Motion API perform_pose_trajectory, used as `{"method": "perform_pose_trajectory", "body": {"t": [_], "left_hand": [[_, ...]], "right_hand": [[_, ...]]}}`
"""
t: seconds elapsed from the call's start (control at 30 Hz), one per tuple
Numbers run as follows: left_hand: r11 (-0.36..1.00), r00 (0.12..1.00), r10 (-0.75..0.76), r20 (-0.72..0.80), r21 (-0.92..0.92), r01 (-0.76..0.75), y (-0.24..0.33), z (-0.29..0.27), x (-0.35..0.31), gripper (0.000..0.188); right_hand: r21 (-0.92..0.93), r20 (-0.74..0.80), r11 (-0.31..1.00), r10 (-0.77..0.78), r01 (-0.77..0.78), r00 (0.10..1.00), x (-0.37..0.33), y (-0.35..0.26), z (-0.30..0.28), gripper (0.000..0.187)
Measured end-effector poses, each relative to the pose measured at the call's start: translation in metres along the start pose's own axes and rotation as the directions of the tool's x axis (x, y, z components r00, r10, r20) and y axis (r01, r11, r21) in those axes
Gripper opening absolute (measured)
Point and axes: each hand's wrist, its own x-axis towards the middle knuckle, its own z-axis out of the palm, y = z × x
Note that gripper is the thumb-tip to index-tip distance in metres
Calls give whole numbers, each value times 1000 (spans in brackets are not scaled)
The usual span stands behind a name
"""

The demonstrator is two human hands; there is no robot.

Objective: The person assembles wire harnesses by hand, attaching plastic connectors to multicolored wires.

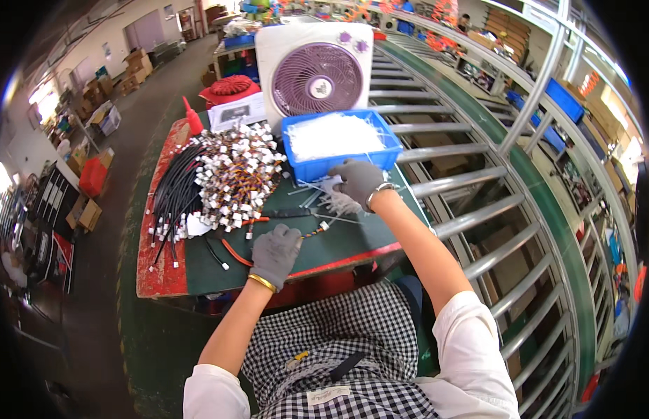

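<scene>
Entry: gloved right hand (357, 181) is closing on loose white cable ties (338, 202) just before the blue bin (338, 164), left hand (275, 253) nearer the worker is pinning a wire lead (312, 232); ties are risking scattering off the bench

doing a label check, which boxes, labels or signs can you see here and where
White box with a dark printed label: behind the cable pile, left of the fan, rectangular.
Fabric tag: on the checked apron, small, white.
Cardboard boxes: far floor, upper left, brown.
Red crate: on the floor left of the table.
</scene>
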Motion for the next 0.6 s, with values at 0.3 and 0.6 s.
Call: {"method": "perform_pose_trajectory", "body": {"t": [0.3, 0.6], "left_hand": [[999, 1000, 18, -8, -30, -18, 1, -2, -4, 11], [940, 980, -71, -188, -341, 3, 10, -27, 22, 19]], "right_hand": [[11, -18, 987, -159, 160, 987, 25, 9, 10, 19], [109, -270, 962, -215, 251, 939, 30, 25, -40, 22]]}}
